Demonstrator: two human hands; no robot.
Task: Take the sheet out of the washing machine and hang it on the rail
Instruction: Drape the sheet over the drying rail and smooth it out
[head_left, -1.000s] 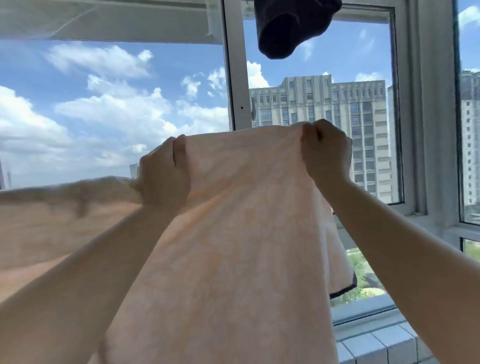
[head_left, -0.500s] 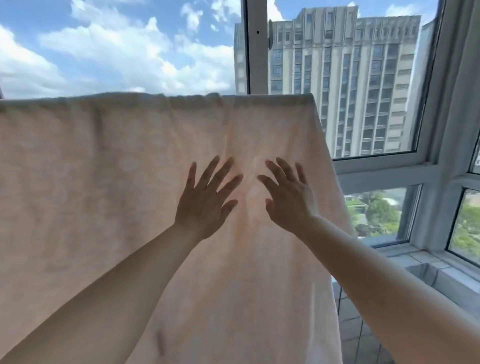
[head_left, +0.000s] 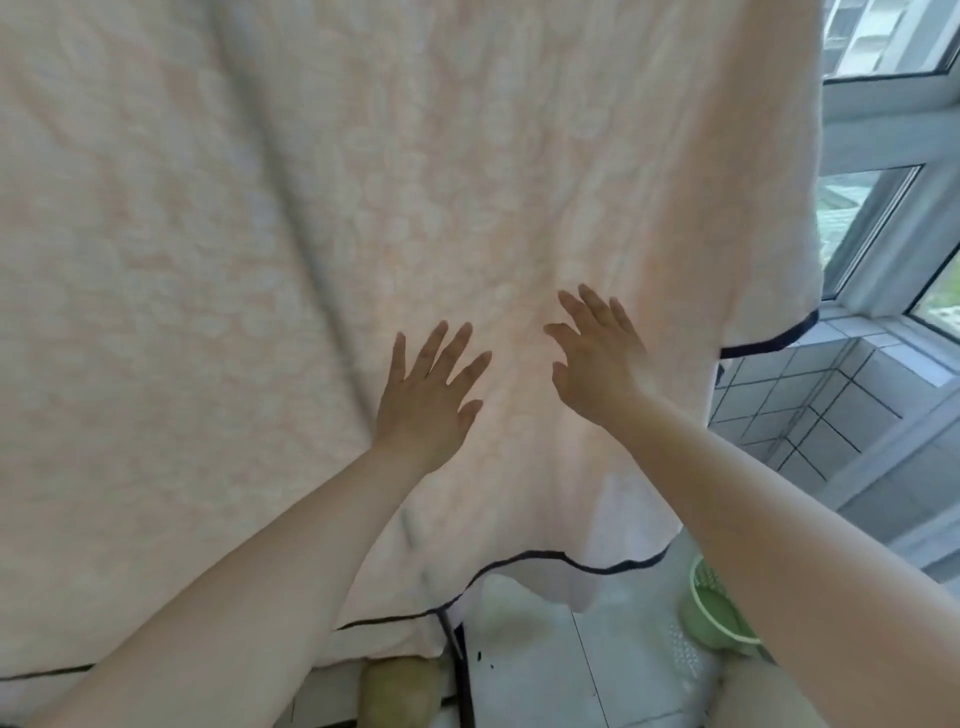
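Sheet (head_left: 363, 218) hangs spread across most of the view, dark-trimmed hem low above the tiled floor (head_left: 561, 670). Left hand (head_left: 423, 400) and right hand (head_left: 597, 358) are side by side, fingers splayed wide, palms at the cloth, gripping nothing. Green basket (head_left: 709, 608) by floor's right edge.

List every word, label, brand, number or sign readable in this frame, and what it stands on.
None: no readable text in this frame.
The sheet carries only a pale woven pattern and a dark hem, no label.
The green basket and the tiled wall show no lettering.
The left hand and right hand are bare.
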